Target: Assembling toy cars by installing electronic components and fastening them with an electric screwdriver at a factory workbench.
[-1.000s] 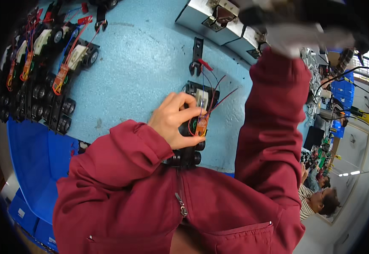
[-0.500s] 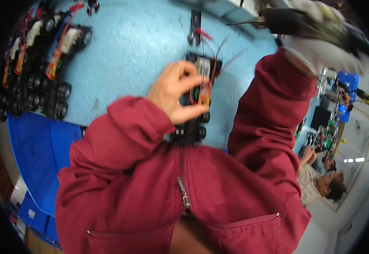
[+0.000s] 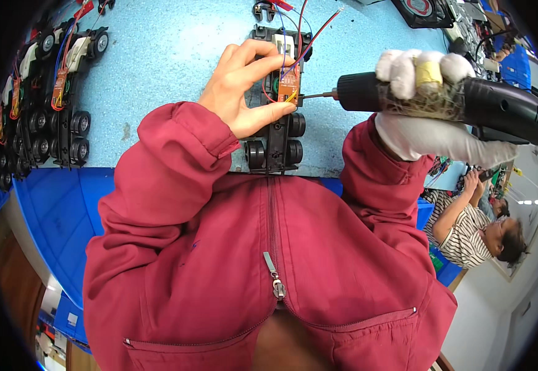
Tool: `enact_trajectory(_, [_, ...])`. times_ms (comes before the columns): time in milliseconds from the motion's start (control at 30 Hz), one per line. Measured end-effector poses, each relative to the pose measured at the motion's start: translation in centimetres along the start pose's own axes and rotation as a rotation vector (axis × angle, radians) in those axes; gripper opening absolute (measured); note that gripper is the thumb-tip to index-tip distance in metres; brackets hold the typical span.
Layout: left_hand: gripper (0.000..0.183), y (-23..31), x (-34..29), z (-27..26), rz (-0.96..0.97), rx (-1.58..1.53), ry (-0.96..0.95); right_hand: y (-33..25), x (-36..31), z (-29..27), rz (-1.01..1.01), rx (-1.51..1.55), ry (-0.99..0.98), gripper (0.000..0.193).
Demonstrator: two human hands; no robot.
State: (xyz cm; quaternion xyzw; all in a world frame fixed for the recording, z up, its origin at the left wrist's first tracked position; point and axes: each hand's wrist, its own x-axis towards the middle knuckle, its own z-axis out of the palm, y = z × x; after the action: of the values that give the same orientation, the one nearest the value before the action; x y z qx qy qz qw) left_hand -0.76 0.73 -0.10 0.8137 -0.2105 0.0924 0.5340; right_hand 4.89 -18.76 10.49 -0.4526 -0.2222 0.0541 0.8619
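Note:
My bare left hand point(image 3: 233, 88) holds a small orange circuit board point(image 3: 288, 83) between thumb and fingertips, at its two ends. The board lies over a black toy vehicle chassis point(image 3: 277, 143) with paired black wheels, and thin red, blue and black wires rise from it. In my right hand point(image 3: 408, 133), in a white glove, is a black power screwdriver point(image 3: 358, 91), gripped around its body. Its thin bit points left, the tip close beside the board's lower right edge; whether it touches a screw I cannot tell.
Several similar chassis point(image 3: 71, 127) with boards and wires stand at the left of the blue table point(image 3: 157, 55). A blue bin point(image 3: 59, 216) is below the table's left edge. A black fan point(image 3: 422, 9) lies at the far right. A person point(image 3: 466, 229) in stripes works at the right.
The screwdriver has come down from the upper right, and its bit now sits beside the board. My left hand has stayed at the board. The view has shifted.

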Motion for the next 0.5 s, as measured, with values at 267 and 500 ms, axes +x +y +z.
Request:
enact_trajectory(267, [0.053, 0.2, 0.2, 0.2, 0.011, -0.024, 0.048, 0.3, -0.4, 0.3, -0.012, 0.118, 0.067, 0.083])
enact_trajectory(500, [0.053, 0.3, 0.1, 0.3, 0.017, -0.017, 0.071, 0.8, -0.3, 2.2, -0.087, -0.015, 0.120, 0.089])
